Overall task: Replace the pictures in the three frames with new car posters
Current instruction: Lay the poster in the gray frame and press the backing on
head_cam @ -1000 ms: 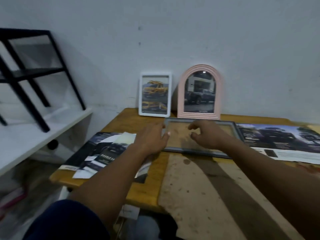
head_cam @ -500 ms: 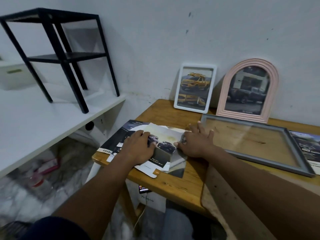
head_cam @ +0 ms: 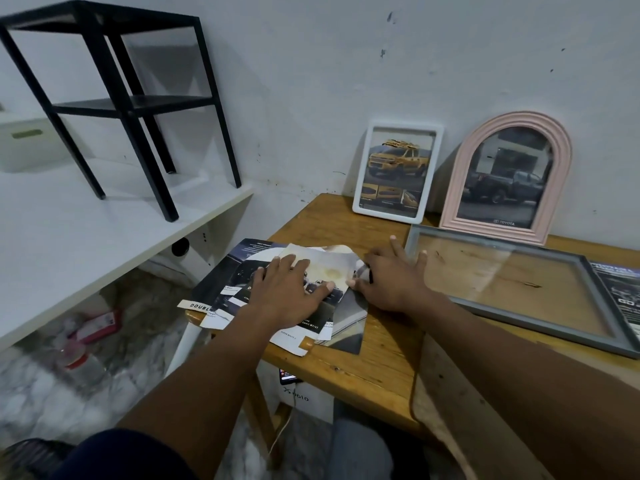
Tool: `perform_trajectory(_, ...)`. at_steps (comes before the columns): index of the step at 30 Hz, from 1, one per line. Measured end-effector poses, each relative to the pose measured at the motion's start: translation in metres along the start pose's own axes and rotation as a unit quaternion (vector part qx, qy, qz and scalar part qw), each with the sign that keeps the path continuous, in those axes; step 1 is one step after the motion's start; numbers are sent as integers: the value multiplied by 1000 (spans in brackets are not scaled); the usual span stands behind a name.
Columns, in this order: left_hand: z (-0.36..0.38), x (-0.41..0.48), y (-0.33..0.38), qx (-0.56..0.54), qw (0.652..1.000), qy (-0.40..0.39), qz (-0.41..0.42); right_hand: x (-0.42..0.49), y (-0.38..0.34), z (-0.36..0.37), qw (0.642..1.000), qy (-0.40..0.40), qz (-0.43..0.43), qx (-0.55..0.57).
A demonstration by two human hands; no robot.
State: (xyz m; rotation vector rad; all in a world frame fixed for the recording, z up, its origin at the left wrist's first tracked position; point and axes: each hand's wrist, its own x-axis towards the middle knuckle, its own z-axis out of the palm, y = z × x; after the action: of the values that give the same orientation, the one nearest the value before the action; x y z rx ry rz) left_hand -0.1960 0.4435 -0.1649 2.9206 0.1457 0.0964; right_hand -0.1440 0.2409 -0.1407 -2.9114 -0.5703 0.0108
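Note:
A pile of car posters and paper scraps (head_cam: 242, 282) lies at the wooden table's left corner. My left hand (head_cam: 287, 292) rests flat on top of the pile, fingers spread. My right hand (head_cam: 391, 278) lies at the pile's right edge, its thumb against a pale sheet (head_cam: 329, 265), fingers stretched toward the grey frame (head_cam: 588, 306). That frame lies flat, and the table shows through its glass. A white frame (head_cam: 360, 188) with a yellow truck picture and a pink arched frame (head_cam: 450, 188) with a dark pickup picture lean on the wall.
Another car poster (head_cam: 620, 292) lies right of the grey frame. The wooden table (head_cam: 381, 358) has a white shelf (head_cam: 104, 230) on its left carrying a black metal stand (head_cam: 131, 109). Bottles and clutter (head_cam: 83, 344) sit on the floor below.
Both hands left the grey frame and moved left onto the poster pile. The view swung left and down with them. In the last half second the hands barely shifted.

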Motion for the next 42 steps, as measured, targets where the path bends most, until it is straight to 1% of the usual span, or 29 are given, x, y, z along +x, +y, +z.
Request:
perform_trajectory(2, 2, -1, 2, 9, 1000, -1, -1, -4, -7, -1, 998, 41, -12, 52)
perform_trajectory(5, 3, 1, 5, 3, 1000, 10, 0, -9, -17, -7, 982, 121, -23, 143)
perform_trajectory(9, 5, 5, 10, -12, 1000, 12, 6, -4, -13, -31, 951, 195, 22, 240)
perform_trajectory(14, 10, 12, 29, 2, 1000, 3, 10, 2, 46, -70, 930, 229, 93, 272)
perform_trajectory(16, 10, 16, 37, 8, 1000, -10, 14, -6, 76, -88, 920, 236, 107, 293)
perform_trajectory(18, 11, 22, 39, 20, 1000, -17, 14, -18, 111, -102, 917, 245, 133, 286)
perform_trajectory(21, 9, 29, 41, 37, 999, -11, 13, -37, 169, -108, 917, 242, 192, 253)
perform_trajectory(24, 4, 36, 54, 36, 999, 8, 23, -59, 217, -101, 909, 224, 257, 240)
perform_trajectory(27, -4, 42, 82, 15, 998, 13, 53, -76, 248, -94, 905, 211, 297, 220)
perform_trajectory(30, -5, 47, 116, -21, 994, -6, 103, -80, 266, -85, 898, 208, 321, 217)
perform_trajectory(33, 1, 53, 143, -36, 988, -39, 144, -78, 273, -75, 896, 204, 323, 225)
perform_trajectory(35, 7, 56, 155, -38, 986, -64, 152, -74, 273, -68, 899, 208, 310, 230)
perform_trajectory(38, 14, 57, 160, -38, 985, -60, 156, -67, 265, -61, 908, 208, 285, 227)
perform_trajectory(39, 16, 58, 160, -33, 986, -50, 154, -65, 264, -59, 915, 198, 282, 208)
perform_trajectory(42, 15, 58, 159, -34, 988, -35, 149, -64, 259, -54, 950, 130, 272, 76)
